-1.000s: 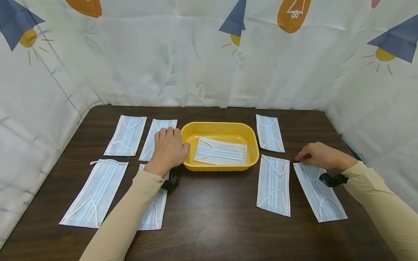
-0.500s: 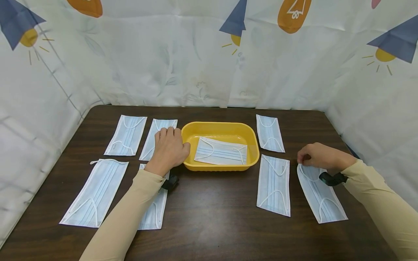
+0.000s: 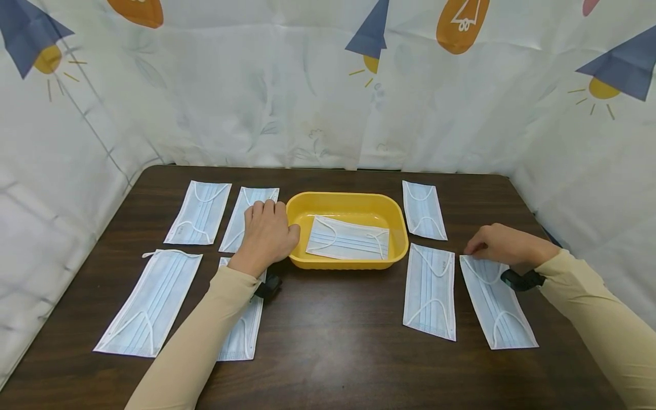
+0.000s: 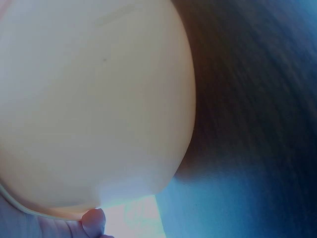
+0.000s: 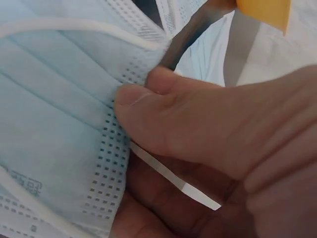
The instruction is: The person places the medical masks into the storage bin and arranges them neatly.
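In the head view my right hand point(image 3: 494, 244) pinches the top edge of a pale blue face mask point(image 3: 497, 304) at the right side. The right wrist view shows my thumb against the mask's stitched end, the other fingers behind it. My left hand point(image 3: 269, 236) lies beside the left rim of a yellow tray point(image 3: 347, 263), over part of another mask point(image 3: 237, 228), fingers bent downward. In the left wrist view a large pale surface point(image 4: 99, 109) hides most of the fingers, so I cannot tell what they hold. One mask point(image 3: 348, 238) lies crosswise in the tray.
Two masks point(image 3: 424, 210) point(image 3: 429, 291) lie between the tray and my right hand. Left of the tray are two more point(image 3: 199, 212) point(image 3: 148, 302), and one point(image 3: 246, 319) partly under my left forearm. A patterned white cloth point(image 3: 328, 102) encloses the dark table point(image 3: 333, 341).
The mask in my right hand first shifts slightly right with its upper end bowed, then back left. Its lower end now lies further left and the mask looks flatter. My left hand stays in place.
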The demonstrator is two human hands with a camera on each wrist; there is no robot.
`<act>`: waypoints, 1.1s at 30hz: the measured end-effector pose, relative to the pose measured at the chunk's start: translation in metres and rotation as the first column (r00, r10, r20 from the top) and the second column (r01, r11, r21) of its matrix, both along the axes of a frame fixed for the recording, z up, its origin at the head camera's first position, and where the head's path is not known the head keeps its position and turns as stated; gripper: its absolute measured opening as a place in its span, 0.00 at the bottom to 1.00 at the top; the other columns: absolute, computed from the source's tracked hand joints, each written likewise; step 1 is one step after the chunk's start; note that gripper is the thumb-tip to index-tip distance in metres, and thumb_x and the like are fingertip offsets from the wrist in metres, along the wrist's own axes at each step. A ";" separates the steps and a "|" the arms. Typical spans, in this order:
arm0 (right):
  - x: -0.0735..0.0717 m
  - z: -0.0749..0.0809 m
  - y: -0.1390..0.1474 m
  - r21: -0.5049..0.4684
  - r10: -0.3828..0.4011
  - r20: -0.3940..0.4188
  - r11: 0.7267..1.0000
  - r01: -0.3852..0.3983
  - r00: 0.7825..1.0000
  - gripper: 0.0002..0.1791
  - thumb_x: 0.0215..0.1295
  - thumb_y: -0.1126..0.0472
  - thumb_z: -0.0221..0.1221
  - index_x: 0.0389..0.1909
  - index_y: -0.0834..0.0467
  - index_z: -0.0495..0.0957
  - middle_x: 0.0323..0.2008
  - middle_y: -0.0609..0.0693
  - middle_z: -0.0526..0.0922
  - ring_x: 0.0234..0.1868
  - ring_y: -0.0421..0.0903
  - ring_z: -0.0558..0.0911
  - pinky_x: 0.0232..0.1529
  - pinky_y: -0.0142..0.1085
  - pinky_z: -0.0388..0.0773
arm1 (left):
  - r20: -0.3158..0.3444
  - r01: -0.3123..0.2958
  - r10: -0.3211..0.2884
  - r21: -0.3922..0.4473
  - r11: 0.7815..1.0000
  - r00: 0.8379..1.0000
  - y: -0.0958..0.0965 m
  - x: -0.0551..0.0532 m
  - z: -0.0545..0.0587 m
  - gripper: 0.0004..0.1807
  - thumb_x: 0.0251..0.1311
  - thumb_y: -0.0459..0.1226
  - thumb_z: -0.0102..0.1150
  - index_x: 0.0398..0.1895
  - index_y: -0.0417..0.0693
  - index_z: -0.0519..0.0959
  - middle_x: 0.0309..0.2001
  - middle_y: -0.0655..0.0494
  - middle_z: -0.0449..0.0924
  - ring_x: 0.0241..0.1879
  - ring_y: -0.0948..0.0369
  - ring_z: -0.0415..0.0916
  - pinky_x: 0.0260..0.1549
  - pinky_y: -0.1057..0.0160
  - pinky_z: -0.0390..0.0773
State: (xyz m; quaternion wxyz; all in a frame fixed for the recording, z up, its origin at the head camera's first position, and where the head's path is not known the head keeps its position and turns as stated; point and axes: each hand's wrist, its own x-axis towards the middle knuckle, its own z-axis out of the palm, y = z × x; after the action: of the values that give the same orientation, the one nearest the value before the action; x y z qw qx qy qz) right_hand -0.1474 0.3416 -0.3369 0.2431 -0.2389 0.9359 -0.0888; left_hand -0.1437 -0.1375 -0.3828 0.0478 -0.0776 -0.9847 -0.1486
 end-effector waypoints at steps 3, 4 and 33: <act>0.000 0.000 0.000 0.003 0.003 0.001 1.000 -0.003 1.000 0.09 0.66 0.70 0.62 0.42 0.58 0.88 0.42 0.51 0.90 0.38 0.41 0.83 0.38 0.38 0.84 | 0.002 -0.003 0.003 -0.003 1.000 1.000 0.000 0.000 0.000 0.19 0.65 0.43 0.44 0.45 0.33 0.71 0.39 0.42 0.68 0.48 0.41 0.61 0.55 0.41 0.61; 0.000 -0.001 0.000 0.004 0.005 -0.001 1.000 -0.005 1.000 0.09 0.66 0.69 0.62 0.41 0.57 0.88 0.41 0.49 0.89 0.38 0.40 0.83 0.38 0.38 0.83 | 0.002 -0.003 0.003 -0.004 1.000 1.000 0.000 0.000 0.000 0.19 0.65 0.43 0.44 0.45 0.34 0.71 0.39 0.42 0.68 0.48 0.41 0.61 0.55 0.41 0.61; -0.003 -0.002 0.013 -0.057 -0.006 0.010 0.998 0.007 1.000 0.09 0.69 0.66 0.61 0.43 0.53 0.88 0.43 0.45 0.89 0.38 0.33 0.80 0.40 0.31 0.81 | -0.020 -0.002 0.002 0.002 1.000 1.000 0.000 0.000 0.000 0.18 0.63 0.43 0.45 0.41 0.34 0.72 0.37 0.42 0.67 0.45 0.43 0.60 0.52 0.43 0.61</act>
State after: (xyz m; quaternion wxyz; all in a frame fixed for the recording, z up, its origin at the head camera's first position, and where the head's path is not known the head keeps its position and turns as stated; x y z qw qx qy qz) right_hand -0.1507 0.3548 -0.3385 0.2403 -0.2423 0.9326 -0.1175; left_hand -0.1439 -0.1379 -0.3830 0.0579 -0.0778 -0.9841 -0.1490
